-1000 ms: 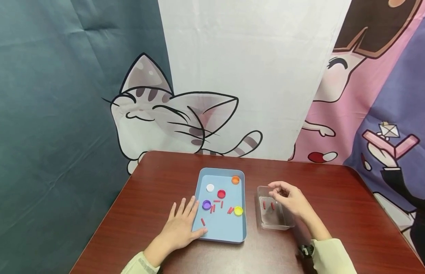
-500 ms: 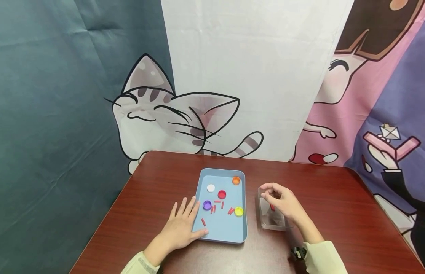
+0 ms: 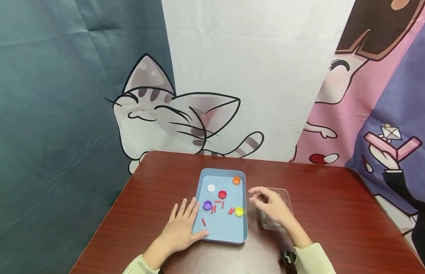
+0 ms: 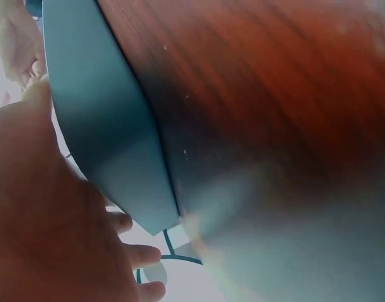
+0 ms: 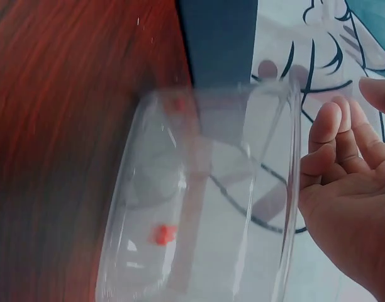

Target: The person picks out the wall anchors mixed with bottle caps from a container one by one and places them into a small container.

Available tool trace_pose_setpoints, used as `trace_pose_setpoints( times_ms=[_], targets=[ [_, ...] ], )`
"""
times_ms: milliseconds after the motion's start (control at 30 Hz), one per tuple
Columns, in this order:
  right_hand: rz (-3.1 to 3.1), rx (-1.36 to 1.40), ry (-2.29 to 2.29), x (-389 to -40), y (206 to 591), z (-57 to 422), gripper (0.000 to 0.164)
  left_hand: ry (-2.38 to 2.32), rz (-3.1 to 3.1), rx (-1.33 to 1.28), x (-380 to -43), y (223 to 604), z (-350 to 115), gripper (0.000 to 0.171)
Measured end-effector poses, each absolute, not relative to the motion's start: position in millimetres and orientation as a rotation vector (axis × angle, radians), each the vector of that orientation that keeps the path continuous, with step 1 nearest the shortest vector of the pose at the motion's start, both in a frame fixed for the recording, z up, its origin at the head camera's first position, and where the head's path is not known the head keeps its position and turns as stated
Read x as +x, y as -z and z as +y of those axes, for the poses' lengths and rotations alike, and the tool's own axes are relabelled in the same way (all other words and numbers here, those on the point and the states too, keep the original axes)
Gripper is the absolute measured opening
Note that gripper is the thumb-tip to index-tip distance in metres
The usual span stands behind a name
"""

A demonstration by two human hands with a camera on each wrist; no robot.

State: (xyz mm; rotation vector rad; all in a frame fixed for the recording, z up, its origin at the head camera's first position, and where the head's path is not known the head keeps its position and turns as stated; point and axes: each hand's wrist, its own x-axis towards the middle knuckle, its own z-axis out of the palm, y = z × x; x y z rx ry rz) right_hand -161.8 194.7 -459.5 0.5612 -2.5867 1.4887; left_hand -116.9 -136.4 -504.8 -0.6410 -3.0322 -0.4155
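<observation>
Table (image 3: 157,186) of red-brown grained wood, glossy, with pale glare toward near side. Behind table: printed cloth backdrop (image 3: 257,68), cartoon cat (image 3: 154,125) at left, cartoon figures at right. Centred on table: blue tray (image 3: 226,230), holding red sticks (image 3: 222,205) and five round caps (image 3: 222,194). Left hand (image 3: 181,227): released, fingers spread along tray's left rim. Right hand (image 3: 272,205): released, fingers loosely bent, above clear container (image 5: 208,195) right of tray.

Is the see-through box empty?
No, it isn't empty. In the right wrist view, blurry red bits show through the wall of the see-through box.
</observation>
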Motion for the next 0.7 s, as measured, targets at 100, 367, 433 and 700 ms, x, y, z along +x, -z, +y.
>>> trace_pose_setpoints(
  times_ms=[100,367,433,700],
  targets=[
    [-2.584,0.569,-1.535,-166.7,472.9,192.9,0.023,0.418,-3.036,-0.631,-116.6,506.4,-135.6,0.098],
    [-2.578,0.621,-1.617,-166.5,474.4,179.7,0.023,0.441,-3.04,-0.623,-115.0,505.1,-134.4,0.096],
    [-2.588,0.632,-1.596,-166.4,474.6,176.3,0.022,0.449,-3.039,-0.628,-114.6,504.7,-134.3,0.095],
    [-2.618,0.698,-1.63,-165.7,476.9,163.7,0.025,0.425,-3.058,-0.615,-114.3,507.0,-134.1,0.095]
  ],
)
